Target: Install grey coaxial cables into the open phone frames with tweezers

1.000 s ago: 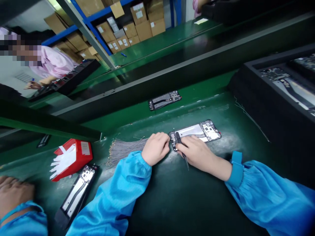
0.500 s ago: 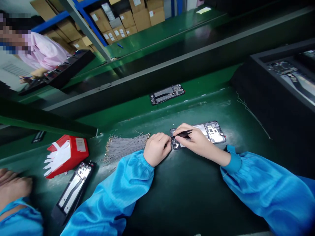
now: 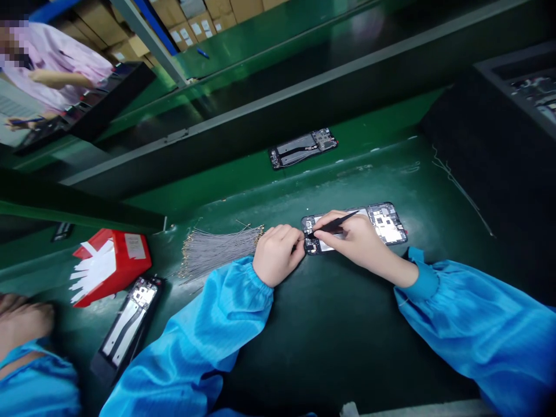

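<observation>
Head view, hands (image 3: 278, 255) (image 3: 357, 240), phone (image 3: 387, 225), strips (image 3: 94, 271) in red box (image 3: 134, 267)

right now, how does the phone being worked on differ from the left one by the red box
The worked phone lies nearly crosswise in view; the left phone slants steeply. The right hand partly covers the worked phone; no hand covers the left phone. Both are open, insides exposed.

Phone (image 3: 386, 222): we see black edges, silver-white inside
Tweezers (image 3: 337, 222), over the phone: plain black to us
Wires (image 3: 219, 250), left of the phone: grey, gold ends
Holder (image 3: 125, 269), farther left of the phone: red
Surface (image 3: 313, 341), under the phone: we see dark green
</observation>
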Motion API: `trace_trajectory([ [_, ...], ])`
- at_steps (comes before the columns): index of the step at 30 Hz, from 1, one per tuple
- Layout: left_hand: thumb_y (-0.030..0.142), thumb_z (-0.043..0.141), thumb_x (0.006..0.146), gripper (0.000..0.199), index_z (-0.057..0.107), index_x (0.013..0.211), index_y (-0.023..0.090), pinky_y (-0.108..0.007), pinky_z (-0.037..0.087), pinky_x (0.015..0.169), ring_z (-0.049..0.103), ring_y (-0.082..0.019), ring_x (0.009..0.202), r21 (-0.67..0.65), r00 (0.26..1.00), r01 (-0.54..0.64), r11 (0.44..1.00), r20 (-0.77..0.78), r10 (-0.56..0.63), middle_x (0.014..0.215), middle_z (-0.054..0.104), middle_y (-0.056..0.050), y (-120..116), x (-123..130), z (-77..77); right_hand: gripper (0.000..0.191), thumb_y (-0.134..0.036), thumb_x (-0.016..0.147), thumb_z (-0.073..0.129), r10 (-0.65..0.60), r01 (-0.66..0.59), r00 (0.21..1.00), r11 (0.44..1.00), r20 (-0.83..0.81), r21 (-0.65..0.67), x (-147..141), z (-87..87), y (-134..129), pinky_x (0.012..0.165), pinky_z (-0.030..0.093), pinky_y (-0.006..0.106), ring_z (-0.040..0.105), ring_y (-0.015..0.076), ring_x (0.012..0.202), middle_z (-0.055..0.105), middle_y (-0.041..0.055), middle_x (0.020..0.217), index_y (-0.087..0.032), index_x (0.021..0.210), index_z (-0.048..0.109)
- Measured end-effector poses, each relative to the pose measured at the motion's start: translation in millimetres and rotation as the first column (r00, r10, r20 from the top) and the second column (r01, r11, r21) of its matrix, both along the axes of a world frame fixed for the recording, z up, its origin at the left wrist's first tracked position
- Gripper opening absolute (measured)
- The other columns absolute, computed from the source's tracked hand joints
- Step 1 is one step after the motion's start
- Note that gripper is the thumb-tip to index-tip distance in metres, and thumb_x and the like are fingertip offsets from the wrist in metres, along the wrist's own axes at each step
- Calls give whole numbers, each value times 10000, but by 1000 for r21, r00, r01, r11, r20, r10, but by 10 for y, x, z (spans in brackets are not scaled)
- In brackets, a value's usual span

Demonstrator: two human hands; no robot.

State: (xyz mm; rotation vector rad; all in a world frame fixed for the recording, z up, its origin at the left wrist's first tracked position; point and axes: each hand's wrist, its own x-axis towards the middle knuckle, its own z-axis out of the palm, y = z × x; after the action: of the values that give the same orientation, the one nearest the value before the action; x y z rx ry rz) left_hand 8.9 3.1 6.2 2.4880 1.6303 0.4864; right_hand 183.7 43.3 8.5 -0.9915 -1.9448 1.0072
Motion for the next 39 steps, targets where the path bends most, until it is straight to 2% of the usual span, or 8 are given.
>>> trace_trajectory([
  [13,191,416,817,157,543,727,170,-255,372,621,473,-130,639,-4,999,26,1000,-41,-26,668,522,-12,-4,1,0,57,-166,742,576,3,-3,1000,1000,23,0,4,-7,5,696,511,299,630,164,781,675,24,807,-181,762,627],
  [21,188,422,809,149,537,716,170,-255,365,611,473,-133,638,5,997,39,999,-61,-38,659,528,-11,-6,10,17,101,-160,802,492,136,-150,988,957,73,250,12,-44,-68,706,485,295,593,155,778,640,52,828,-171,846,583],
  [25,193,424,805,141,529,713,173,-262,369,617,480,-140,651,-12,997,43,999,-62,-44,672,531,-14,-11,16,16,116,-162,824,451,165,-207,974,927,158,313,-2,-51,-97,694,478,304,583,166,785,632,70,835,-164,840,565],
  [28,194,434,799,130,527,710,173,-263,376,619,488,-140,654,-23,998,44,999,-54,-45,675,532,-14,-5,17,23,124,-164,831,435,172,-222,969,922,177,318,-28,-66,-112,699,473,310,575,165,784,626,67,828,-169,835,559],
  [32,208,444,816,107,530,759,179,-244,399,620,504,-132,663,-114,1000,18,993,-16,-20,704,534,-9,53,-80,77,109,-186,830,453,184,-199,980,947,80,253,3,-42,-91,714,473,309,563,159,806,604,53,851,-191,880,550],
  [34,186,441,822,88,527,801,184,-232,410,612,511,-126,664,-204,999,6,979,-41,-15,745,531,-8,90,-167,131,99,-197,830,456,91,-99,995,965,44,244,108,0,-44,714,468,315,556,162,812,585,47,854,-208,878,543],
  [36,161,454,812,84,521,855,188,-222,417,601,513,-117,659,-283,994,58,957,-76,-83,804,527,-11,106,-234,195,85,-206,828,450,-125,96,989,948,77,304,286,39,22,707,451,331,543,174,798,561,51,833,-208,828,535],
  [39,165,449,819,157,521,953,203,-215,420,609,517,-110,685,-315,952,244,917,-101,-288,904,522,-19,65,-224,274,118,-224,823,435,-480,364,859,816,175,449,608,47,106,649,412,338,506,188,727,507,56,756,-196,729,501],
])
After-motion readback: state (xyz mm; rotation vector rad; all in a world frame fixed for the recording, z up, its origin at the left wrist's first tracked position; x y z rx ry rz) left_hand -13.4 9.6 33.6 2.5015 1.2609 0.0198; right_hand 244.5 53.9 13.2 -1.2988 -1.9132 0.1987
